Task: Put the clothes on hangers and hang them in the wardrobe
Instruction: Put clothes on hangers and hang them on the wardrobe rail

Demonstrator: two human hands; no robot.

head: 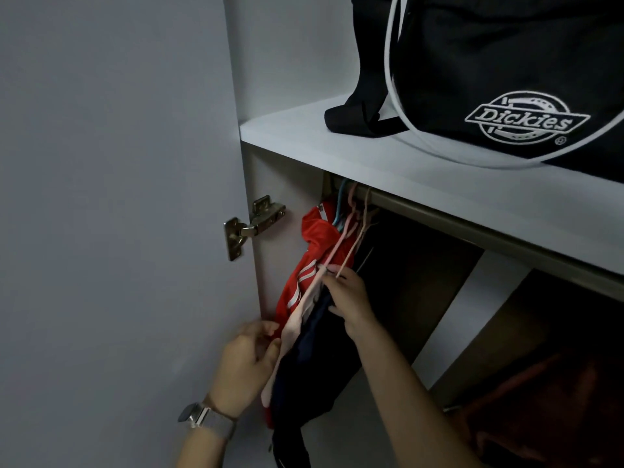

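Holding the thin pink plastic hanger (305, 300), the right hand (347, 295) pinches it to steady the dark navy garment (314, 363). The left hand (246, 363) grips its lower end, likely straightening it.

A white shelf (304, 136) carries a black bag (489, 62) (white-corded, logo facing out).

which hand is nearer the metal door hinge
Left. The left hand is below the hinge, beside the red jacket near the wardrobe's side panel. The right hand is farther right, inside the wardrobe, its fingers at a pink hanger.
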